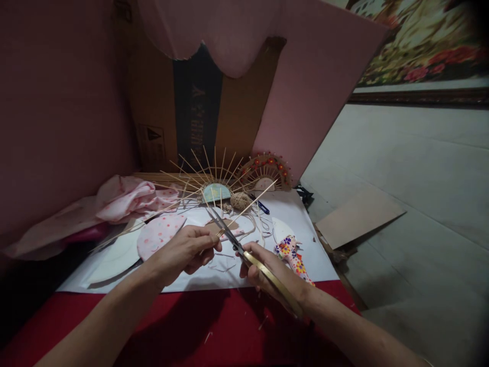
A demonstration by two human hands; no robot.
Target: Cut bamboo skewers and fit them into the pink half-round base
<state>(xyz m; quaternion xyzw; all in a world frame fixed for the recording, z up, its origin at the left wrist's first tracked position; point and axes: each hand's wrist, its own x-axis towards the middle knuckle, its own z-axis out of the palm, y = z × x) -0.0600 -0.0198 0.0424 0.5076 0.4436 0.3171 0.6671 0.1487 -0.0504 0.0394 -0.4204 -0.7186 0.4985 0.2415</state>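
My left hand [191, 250] pinches thin bamboo sticks [255, 200]; one reaches up and to the right from my fingertips. In my right hand [263, 265] are scissors with gold handles [273, 279], my fingers wrapped around the loops. Their blades [228, 234] point up and left, tips slightly apart, and cross the stick close to my left fingers. Whether the blades touch it I cannot tell. Beyond the hands stands a fan of sticks around a pale green half-disc [216, 192]. A pink dotted fabric piece [158, 234] lies beside my left hand.
A twine ball [240, 201] and a dark blue pen-like tool [263, 206] lie behind the scissors. A finished-looking fan with red flowers [265, 171] leans at the back. Flowered cloth [292, 255] is at right, crumpled pink fabric [130, 196] at left. A cardboard box [153, 102] stands behind.
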